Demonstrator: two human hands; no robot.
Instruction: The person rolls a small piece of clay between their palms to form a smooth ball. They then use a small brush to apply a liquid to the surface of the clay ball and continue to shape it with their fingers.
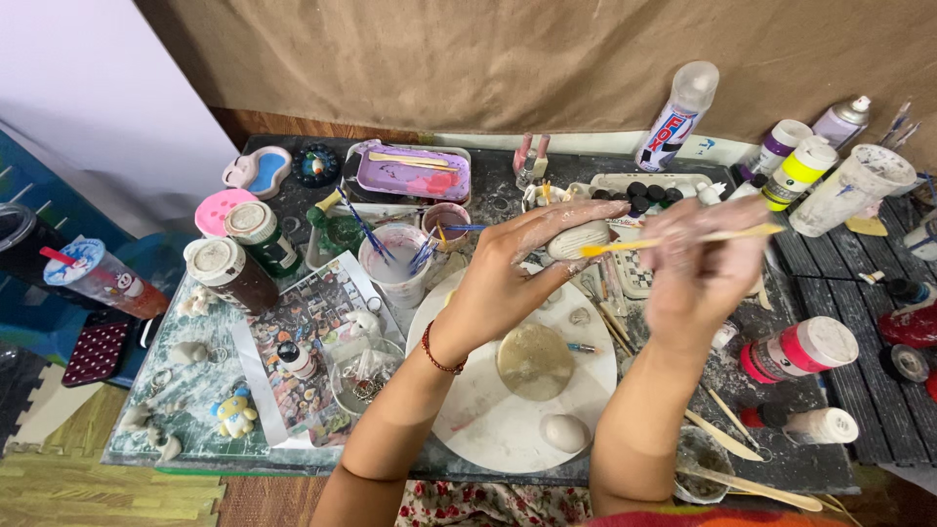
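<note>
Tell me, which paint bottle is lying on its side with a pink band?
The white-capped bottle right of the round white board, just beside the right hand's arm. The yellow-banded bottle and purple-labelled bottle stand farther back.

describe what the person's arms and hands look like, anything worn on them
Both forearms are bare, with no sleeves. The left hand has a thin red beaded bracelet around the wrist. The right hand is blurred and shows no ring or band that I can make out. Both hands look dusted with pale, dried clay-like smears across the fingers and knuckles.
</note>
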